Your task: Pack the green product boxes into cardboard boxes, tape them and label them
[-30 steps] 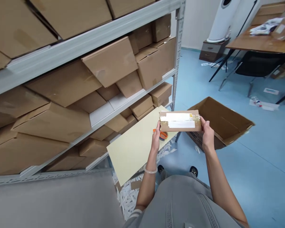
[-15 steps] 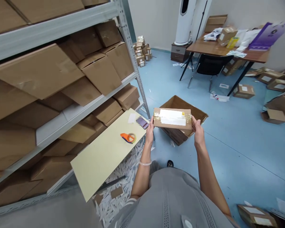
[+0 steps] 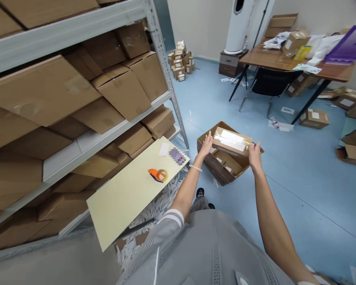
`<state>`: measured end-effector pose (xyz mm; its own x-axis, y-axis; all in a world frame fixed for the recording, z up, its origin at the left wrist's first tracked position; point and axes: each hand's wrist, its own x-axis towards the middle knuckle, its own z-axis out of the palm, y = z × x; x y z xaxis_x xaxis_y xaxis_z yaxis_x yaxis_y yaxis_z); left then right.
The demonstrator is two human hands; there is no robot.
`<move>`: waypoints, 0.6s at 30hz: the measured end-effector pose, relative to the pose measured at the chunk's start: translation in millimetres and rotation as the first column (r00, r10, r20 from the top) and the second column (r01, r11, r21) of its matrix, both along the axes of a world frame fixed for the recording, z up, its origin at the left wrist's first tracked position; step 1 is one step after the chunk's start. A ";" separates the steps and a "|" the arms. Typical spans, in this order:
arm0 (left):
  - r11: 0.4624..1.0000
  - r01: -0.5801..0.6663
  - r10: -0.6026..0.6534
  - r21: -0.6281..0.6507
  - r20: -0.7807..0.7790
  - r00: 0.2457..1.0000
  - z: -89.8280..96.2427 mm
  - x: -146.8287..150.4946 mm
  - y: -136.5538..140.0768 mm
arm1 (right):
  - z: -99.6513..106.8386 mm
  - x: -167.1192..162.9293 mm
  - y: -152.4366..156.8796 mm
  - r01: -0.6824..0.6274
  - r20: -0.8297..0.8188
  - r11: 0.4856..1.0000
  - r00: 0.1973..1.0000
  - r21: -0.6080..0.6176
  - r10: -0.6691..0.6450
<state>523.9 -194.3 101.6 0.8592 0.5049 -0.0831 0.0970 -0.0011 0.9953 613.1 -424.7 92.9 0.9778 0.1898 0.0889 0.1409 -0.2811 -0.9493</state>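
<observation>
A sealed cardboard box [image 3: 231, 141] with a white label and shiny tape is held level between my two hands. My left hand [image 3: 206, 146] grips its left end, and my right hand [image 3: 254, 157] grips its right end. Beneath it stands a large open carton [image 3: 215, 168] on the floor, with several labelled boxes visible inside. The held box covers the carton's far part. To the left, an orange tape dispenser [image 3: 157, 175] lies on a pale yellow board [image 3: 127, 194], along with a phone [image 3: 177, 156] and a white slip of paper [image 3: 164, 149].
Metal shelving [image 3: 112, 136] packed with cardboard boxes rises on the left. Paper scraps [image 3: 169, 198] heap beside the board. A black chair [image 3: 274, 81] and wooden desk [image 3: 265, 57] stand at the back right, and parcels [image 3: 182, 61] are stacked near the wall.
Both hands have moved the box forward and to the right, from in front of the carton to over its opening. The box has tilted slightly, and my view has shifted a little.
</observation>
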 end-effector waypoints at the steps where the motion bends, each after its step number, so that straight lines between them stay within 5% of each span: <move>1: 0.999 -0.024 0.024 0.040 0.017 1.000 -1.0 -3.1 3.7 | -1.2 0.2 8.2 -0.011 -0.006 1.000 1.000 -0.020 0.011; 4: 0.991 -0.102 0.093 0.090 0.099 0.991 -5.4 -41.4 9.7 | -6.2 -19.3 46.5 -0.089 -0.039 0.995 0.995 -0.046 0.087; 7: 0.965 -0.254 0.251 0.062 0.050 0.967 -15.4 -110.2 7.5 | -15.1 -61.5 99.7 -0.284 -0.105 0.958 0.955 -0.047 0.278; 12: 0.830 -0.555 0.558 0.054 -0.036 0.829 -38.2 -228.9 -10.1 | -34.9 -143.8 173.2 -0.651 -0.166 0.758 0.751 -0.026 0.639; 18: 0.546 -0.832 0.837 0.099 -0.013 0.548 -49.1 -322.4 -32.7 | -48.1 -215.4 205.7 -0.862 -0.189 0.503 0.506 -0.065 0.842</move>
